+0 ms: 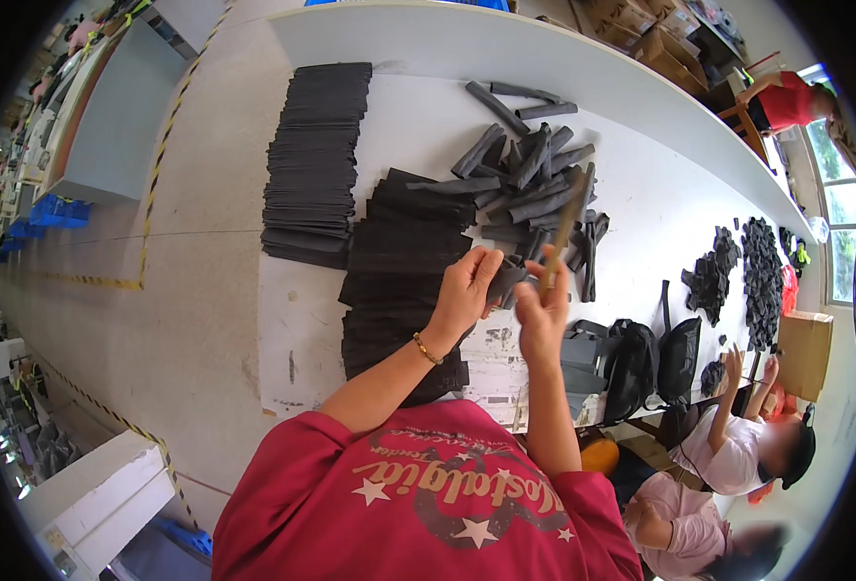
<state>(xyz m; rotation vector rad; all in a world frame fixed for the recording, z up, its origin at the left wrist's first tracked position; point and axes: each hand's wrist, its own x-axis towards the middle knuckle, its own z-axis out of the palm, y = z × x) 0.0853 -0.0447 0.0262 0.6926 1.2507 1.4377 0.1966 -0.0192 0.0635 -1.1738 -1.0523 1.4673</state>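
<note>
Your left grip [463,293] is pinching a dark grey piece [508,281] between thumb and fingers, seemingly to steady it. The piece is projecting from your fingertips toward the right grip [543,320]; whether it is touching that hand, you cannot tell from here. Your right grip is closing thumb and fingers around the lower end of a flat brownish stick [567,225], its length pointing toward the counter's far edge, probably so the long part stays free of your fingers.

Just beyond both hands, loose dark grey rolls [534,184] are lying in a jumble, apparently placed within easy reach. Left of your left grip, overlapping black strips [399,257] are running toward the counter's near edge, and a neater dark stack [317,160] is lining the counter's [418,116] left edge, likely ordered for easy picking. Rightward, black bags [677,353] are resting by the near edge, with small black scraps [710,279] farther along.
</note>
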